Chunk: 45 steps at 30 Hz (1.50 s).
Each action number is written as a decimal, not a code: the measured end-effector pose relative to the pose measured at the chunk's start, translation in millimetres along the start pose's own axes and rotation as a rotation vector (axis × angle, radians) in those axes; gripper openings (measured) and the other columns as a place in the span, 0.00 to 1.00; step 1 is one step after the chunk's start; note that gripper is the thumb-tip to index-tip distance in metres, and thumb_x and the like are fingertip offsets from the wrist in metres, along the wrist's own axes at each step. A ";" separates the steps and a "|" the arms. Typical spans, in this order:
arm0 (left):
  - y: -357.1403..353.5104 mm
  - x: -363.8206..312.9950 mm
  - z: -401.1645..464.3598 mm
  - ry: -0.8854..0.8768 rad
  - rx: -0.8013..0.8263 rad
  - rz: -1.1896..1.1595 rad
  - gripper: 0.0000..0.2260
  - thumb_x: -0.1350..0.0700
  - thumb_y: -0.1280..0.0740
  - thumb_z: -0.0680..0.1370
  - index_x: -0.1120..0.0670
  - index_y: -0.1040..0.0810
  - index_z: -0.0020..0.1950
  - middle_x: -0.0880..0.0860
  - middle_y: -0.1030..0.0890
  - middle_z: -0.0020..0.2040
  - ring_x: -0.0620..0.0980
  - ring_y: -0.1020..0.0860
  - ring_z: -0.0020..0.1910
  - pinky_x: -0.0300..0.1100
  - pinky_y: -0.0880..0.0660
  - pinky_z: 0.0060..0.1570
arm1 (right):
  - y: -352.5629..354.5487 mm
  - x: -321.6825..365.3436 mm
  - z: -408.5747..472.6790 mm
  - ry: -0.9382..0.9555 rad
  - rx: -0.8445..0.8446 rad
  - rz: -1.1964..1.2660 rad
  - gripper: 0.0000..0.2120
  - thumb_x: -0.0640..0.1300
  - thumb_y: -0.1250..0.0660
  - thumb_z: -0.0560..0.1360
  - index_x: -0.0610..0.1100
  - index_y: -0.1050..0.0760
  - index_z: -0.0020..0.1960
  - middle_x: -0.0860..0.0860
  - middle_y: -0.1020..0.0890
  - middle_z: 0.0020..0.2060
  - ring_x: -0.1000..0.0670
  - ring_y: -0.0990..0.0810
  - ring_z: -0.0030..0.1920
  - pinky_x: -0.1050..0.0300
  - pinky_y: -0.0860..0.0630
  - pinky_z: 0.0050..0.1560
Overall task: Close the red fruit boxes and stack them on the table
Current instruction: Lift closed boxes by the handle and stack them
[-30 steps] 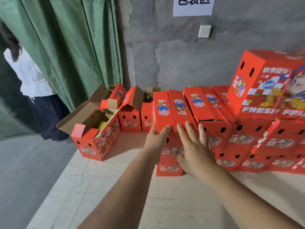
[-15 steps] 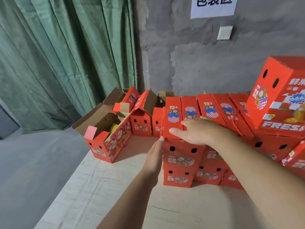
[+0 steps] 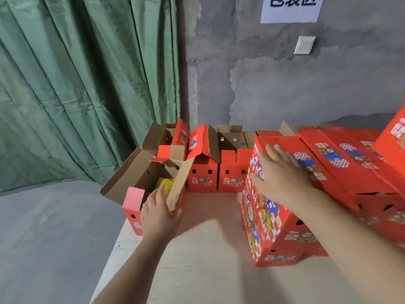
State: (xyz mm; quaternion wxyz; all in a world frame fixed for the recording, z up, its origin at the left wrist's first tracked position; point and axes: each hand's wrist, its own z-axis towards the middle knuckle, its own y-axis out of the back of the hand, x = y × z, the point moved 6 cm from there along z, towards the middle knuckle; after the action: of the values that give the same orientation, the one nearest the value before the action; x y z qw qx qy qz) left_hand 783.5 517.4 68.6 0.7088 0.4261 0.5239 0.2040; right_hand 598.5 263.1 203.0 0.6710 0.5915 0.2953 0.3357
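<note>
An open red fruit box (image 3: 133,216) stands at the table's left corner with its cardboard flaps up and yellow-netted fruit (image 3: 164,183) inside. My left hand (image 3: 161,213) lies against its near side flap, fingers spread. A stack of closed red boxes (image 3: 266,227) rises at centre right. My right hand (image 3: 282,176) rests flat on the top closed box, fingers apart. Two more open red boxes (image 3: 202,176) stand behind, near the wall.
More closed red boxes (image 3: 350,167) are piled along the right against the grey wall. The light wooden table (image 3: 208,270) has its left edge beside a grey floor (image 3: 43,238). A green curtain (image 3: 76,84) hangs at the left.
My left hand left the stack and moved left onto the open box's flap. My right hand stays on the top closed box. The view swung left and closer.
</note>
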 end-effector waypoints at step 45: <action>-73.0 14.3 -428.9 -0.417 0.224 -0.194 0.12 0.43 0.25 0.65 0.40 0.27 0.38 0.37 0.26 0.43 0.40 0.25 0.45 0.40 0.26 0.32 | -74.2 -95.3 -464.2 0.227 -0.381 0.196 0.09 0.53 0.21 0.69 0.51 0.20 0.39 0.58 0.20 0.38 0.46 0.25 0.44 0.45 0.34 0.55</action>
State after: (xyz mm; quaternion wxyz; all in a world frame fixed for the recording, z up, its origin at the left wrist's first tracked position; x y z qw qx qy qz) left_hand 384.1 654.9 -37.0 0.7661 0.4825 0.4242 -0.0166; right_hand 180.4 457.8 70.9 0.6972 0.4386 0.2415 0.5130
